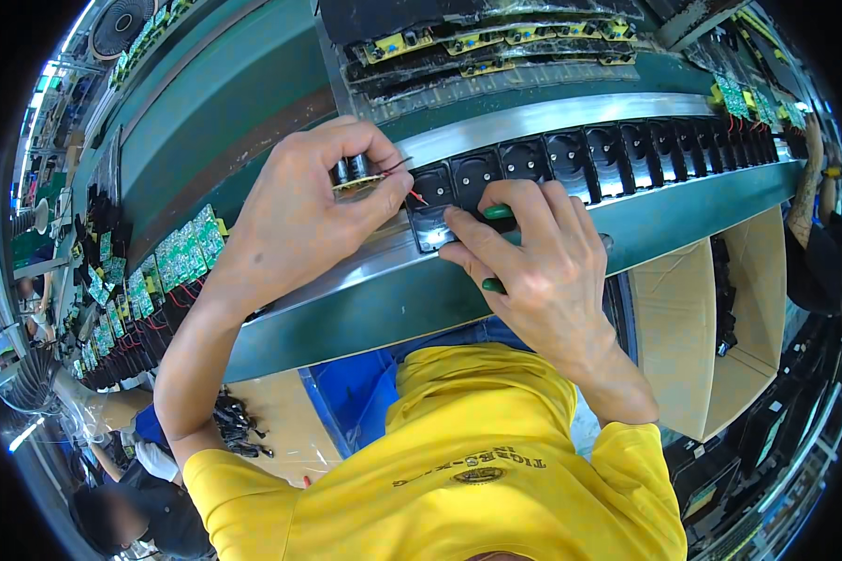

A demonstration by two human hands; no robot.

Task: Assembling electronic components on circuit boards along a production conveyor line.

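Note:
My left hand (313,201) pinches a small circuit board (360,181) by its edges. Dark cylindrical capacitors (350,166) stand on that board, and thin red and black wires (415,194) run from it toward the row of housings. At the row's left end lies a black plastic housing (432,224). My right hand (547,257) rests its index finger and thumb at this housing. Two green handle ends (498,212) show between the curled fingers of the right hand; they look like a hand tool, with its working end hidden.
Several black housings (571,159) line a metal rail to the right. Boards on a rack (496,42) stand beyond. Green boards with wires (192,248) crowd the left. An open cardboard box (674,327) sits below right. A person's arm (805,178) is at far right.

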